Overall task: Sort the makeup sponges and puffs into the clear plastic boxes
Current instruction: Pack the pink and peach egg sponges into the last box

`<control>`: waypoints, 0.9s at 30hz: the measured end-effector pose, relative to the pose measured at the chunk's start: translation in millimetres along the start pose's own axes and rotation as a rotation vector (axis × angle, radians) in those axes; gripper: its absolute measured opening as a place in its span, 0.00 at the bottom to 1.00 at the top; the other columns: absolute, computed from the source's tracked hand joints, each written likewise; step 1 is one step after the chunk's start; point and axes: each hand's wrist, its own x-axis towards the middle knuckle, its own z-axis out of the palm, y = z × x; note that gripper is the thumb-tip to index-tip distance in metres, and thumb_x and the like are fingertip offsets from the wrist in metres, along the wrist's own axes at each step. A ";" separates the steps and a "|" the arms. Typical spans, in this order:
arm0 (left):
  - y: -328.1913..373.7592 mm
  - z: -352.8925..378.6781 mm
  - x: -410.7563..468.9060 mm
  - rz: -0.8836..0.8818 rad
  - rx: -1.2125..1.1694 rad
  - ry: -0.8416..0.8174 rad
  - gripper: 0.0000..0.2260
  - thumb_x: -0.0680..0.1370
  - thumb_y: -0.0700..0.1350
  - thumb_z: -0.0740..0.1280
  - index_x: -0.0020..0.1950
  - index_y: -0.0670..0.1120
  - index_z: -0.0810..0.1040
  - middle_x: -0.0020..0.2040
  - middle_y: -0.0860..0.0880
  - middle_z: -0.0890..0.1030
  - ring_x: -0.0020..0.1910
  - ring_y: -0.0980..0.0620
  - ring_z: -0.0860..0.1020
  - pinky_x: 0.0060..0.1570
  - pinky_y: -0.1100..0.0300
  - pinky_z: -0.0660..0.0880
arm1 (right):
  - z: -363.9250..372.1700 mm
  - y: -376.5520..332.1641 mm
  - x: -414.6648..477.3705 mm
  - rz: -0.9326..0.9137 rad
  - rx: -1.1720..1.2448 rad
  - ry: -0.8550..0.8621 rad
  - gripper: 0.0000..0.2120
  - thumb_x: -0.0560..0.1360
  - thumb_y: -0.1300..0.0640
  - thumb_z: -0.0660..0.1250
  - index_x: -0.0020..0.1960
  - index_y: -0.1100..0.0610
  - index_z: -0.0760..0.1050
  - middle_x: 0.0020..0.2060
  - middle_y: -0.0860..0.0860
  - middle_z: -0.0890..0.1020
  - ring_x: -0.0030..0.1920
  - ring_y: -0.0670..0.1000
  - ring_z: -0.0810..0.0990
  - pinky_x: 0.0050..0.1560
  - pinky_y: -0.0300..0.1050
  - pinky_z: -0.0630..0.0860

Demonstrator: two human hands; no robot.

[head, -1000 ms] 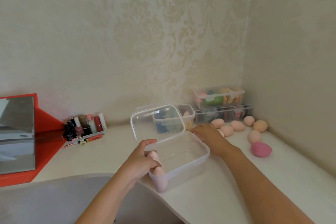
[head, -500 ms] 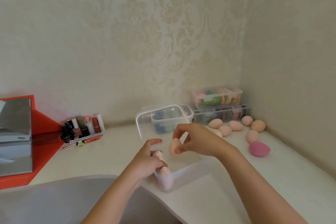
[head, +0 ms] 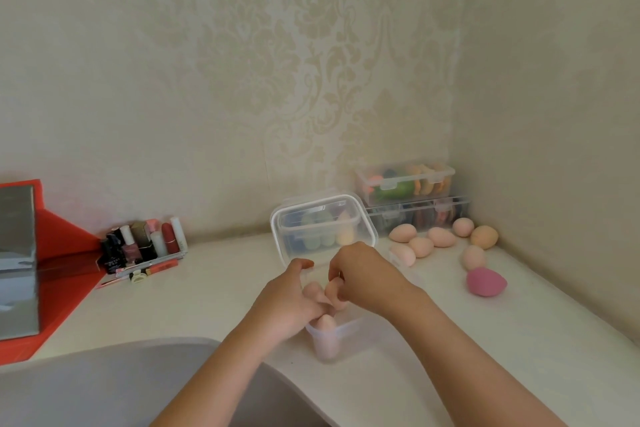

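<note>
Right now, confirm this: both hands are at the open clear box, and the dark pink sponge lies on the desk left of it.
Wrong side: the head view shows the dark pink sponge lying right of the open clear box. The rest holds.

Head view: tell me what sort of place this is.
Probably a vanity corner in a home: patterned wallpaper, a red-framed mirror, a tray of lipsticks and nail polish, and peach makeup sponges loose on the white tabletop.

No legible text or labels
</note>
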 end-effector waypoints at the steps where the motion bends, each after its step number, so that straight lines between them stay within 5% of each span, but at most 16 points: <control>1: 2.6 -0.3 -3.4 0.013 0.129 0.070 0.38 0.66 0.56 0.74 0.70 0.57 0.60 0.56 0.50 0.70 0.55 0.51 0.73 0.50 0.62 0.71 | 1.4 -0.2 0.0 -0.006 0.012 0.009 0.13 0.69 0.66 0.66 0.51 0.58 0.81 0.48 0.55 0.82 0.47 0.53 0.81 0.39 0.40 0.74; 5: 7.2 3.9 -8.9 0.203 0.399 0.362 0.31 0.64 0.59 0.74 0.62 0.55 0.66 0.54 0.53 0.60 0.59 0.52 0.63 0.56 0.63 0.66 | 3.6 2.8 -1.9 0.005 0.200 0.060 0.14 0.68 0.62 0.72 0.52 0.55 0.75 0.47 0.52 0.81 0.46 0.51 0.80 0.46 0.43 0.76; 9: 3.9 5.4 -6.0 0.335 0.223 0.235 0.12 0.67 0.48 0.75 0.38 0.57 0.72 0.48 0.57 0.73 0.50 0.57 0.70 0.46 0.68 0.66 | 3.0 3.3 -1.0 0.000 0.242 0.086 0.09 0.66 0.59 0.75 0.40 0.54 0.75 0.38 0.49 0.80 0.40 0.49 0.77 0.41 0.41 0.73; 12: -0.7 3.1 -3.9 0.394 0.177 0.152 0.05 0.72 0.43 0.70 0.42 0.54 0.79 0.46 0.58 0.77 0.45 0.58 0.73 0.41 0.72 0.66 | 1.8 2.1 -1.5 -0.033 0.255 0.066 0.03 0.70 0.63 0.70 0.42 0.58 0.82 0.40 0.53 0.84 0.40 0.47 0.78 0.39 0.35 0.73; 17: -9.2 0.0 -7.4 0.519 0.220 -0.087 0.10 0.77 0.51 0.58 0.46 0.55 0.80 0.56 0.64 0.72 0.60 0.63 0.65 0.59 0.73 0.57 | -7.1 7.7 -4.1 -0.008 0.315 -0.063 0.16 0.70 0.70 0.61 0.42 0.54 0.83 0.41 0.52 0.85 0.40 0.47 0.80 0.45 0.37 0.76; 22: -17.6 8.2 -10.4 0.562 0.295 0.041 0.28 0.67 0.65 0.46 0.45 0.52 0.80 0.63 0.63 0.70 0.64 0.63 0.63 0.66 0.66 0.55 | -17.1 12.3 -8.1 -0.007 0.469 -0.132 0.19 0.69 0.72 0.56 0.41 0.53 0.80 0.40 0.50 0.84 0.40 0.45 0.81 0.49 0.43 0.78; 24: -17.8 9.2 -10.4 0.564 0.294 0.075 0.29 0.65 0.64 0.44 0.45 0.51 0.80 0.63 0.63 0.70 0.62 0.63 0.64 0.62 0.73 0.54 | -24.8 16.9 -5.7 0.027 0.518 0.034 0.16 0.69 0.71 0.58 0.40 0.55 0.80 0.36 0.49 0.83 0.38 0.46 0.80 0.46 0.38 0.78; 27: -19.1 11.1 -12.1 0.587 0.283 0.128 0.28 0.65 0.61 0.43 0.45 0.51 0.79 0.61 0.62 0.71 0.57 0.66 0.63 0.58 0.78 0.51 | -32.8 43.1 2.3 0.208 0.395 0.514 0.13 0.71 0.67 0.60 0.42 0.55 0.81 0.37 0.48 0.81 0.39 0.48 0.78 0.41 0.35 0.71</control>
